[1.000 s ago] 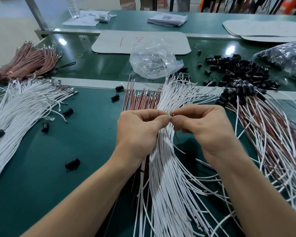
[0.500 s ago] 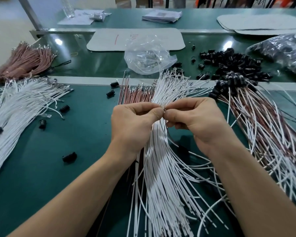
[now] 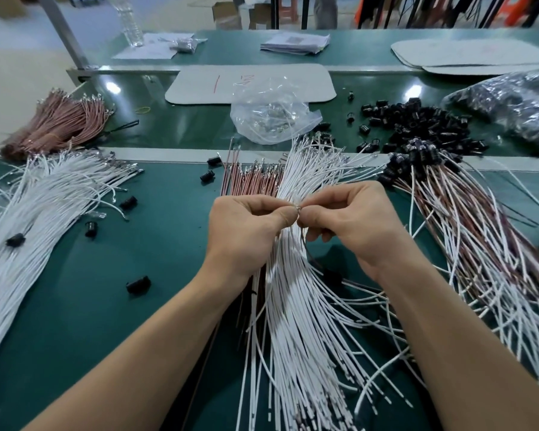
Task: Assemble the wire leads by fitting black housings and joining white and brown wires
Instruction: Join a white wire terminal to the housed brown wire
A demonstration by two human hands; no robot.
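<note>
Counter suggests midway: finished leads lie right of loose white wires. Your left hand and right hand pinch one terminal.

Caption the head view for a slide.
Left hand and right hand pinch a terminal over white wires; black housings heaped beyond.

Wire stock laid out on the counter.
The centre bundle lies nearest; a second bundle lies far left, housed leads right, with the housing pile and a bag behind them.
</note>
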